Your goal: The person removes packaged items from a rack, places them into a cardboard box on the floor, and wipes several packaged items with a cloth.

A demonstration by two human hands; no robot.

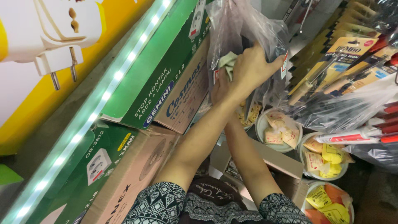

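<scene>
- Shop shelving w/ green-and-brown cardboard boxes left of hands, round tubs of yellow packets below-right.
- Crinkled clear plastic bag hangs just above hands, long axis vertical.
- Right hand nearer, clutching bag plus pale green cloth.
- Left hand mostly hidden behind; grip can't tell.

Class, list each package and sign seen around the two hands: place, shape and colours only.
Green box: upper middle, flat, long.
Brown carton: beside it, blue lettering.
Yellow sign: upper left, pictures a white plug.
Clear bag: top centre, held by both hands.
Yellow carded tools: hanging right.
</scene>
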